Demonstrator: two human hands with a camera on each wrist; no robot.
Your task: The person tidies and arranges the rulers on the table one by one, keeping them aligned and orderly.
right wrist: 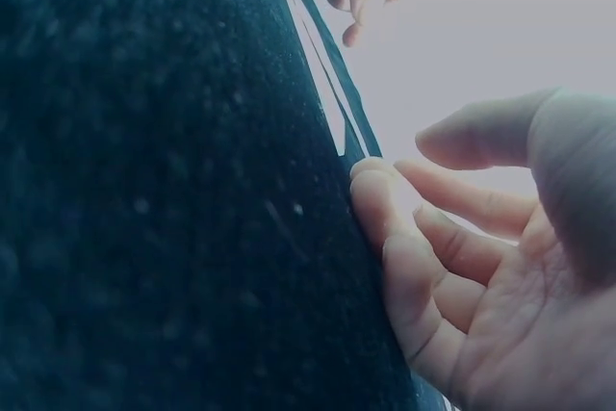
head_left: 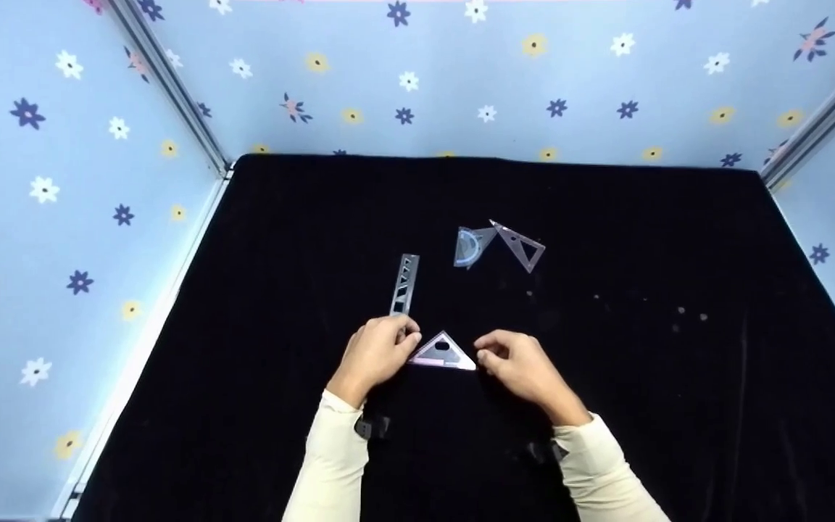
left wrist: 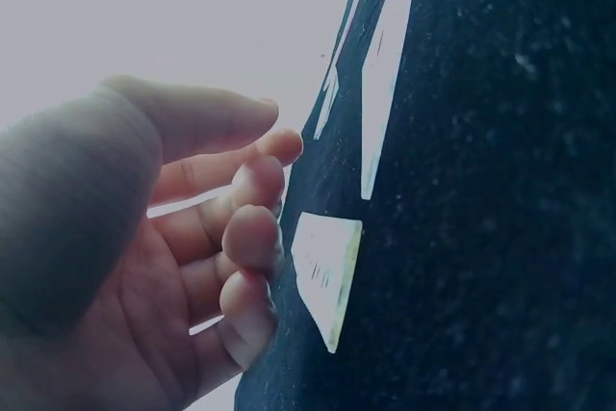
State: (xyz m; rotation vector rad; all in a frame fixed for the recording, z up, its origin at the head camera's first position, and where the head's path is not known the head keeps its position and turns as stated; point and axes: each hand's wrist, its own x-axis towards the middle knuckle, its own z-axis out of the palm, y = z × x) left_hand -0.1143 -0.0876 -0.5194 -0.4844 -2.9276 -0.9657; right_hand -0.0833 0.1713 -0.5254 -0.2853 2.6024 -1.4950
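A clear set square (head_left: 458,355) with an oval hole lies on the black cloth between the two hands, its long edge toward the person. My left hand (head_left: 377,351) rests by its left corner, fingers loosely curled, and covers the near end of a clear ruler (head_left: 408,272) with cut-out shapes. In the left wrist view the thumb stands apart from the fingers (left wrist: 252,238), with nothing between them. By the set square's right corner is my right hand (head_left: 522,362). Its fingers (right wrist: 375,199) are bent loosely and hold nothing, with the thumb apart.
Farther back lies a clear protractor (head_left: 464,250) overlapping another triangular piece (head_left: 488,235). A second set square (head_left: 510,238) touches that pair at its tip. Flower-patterned walls (head_left: 461,87) border the black cloth (head_left: 301,239) at the back and sides.
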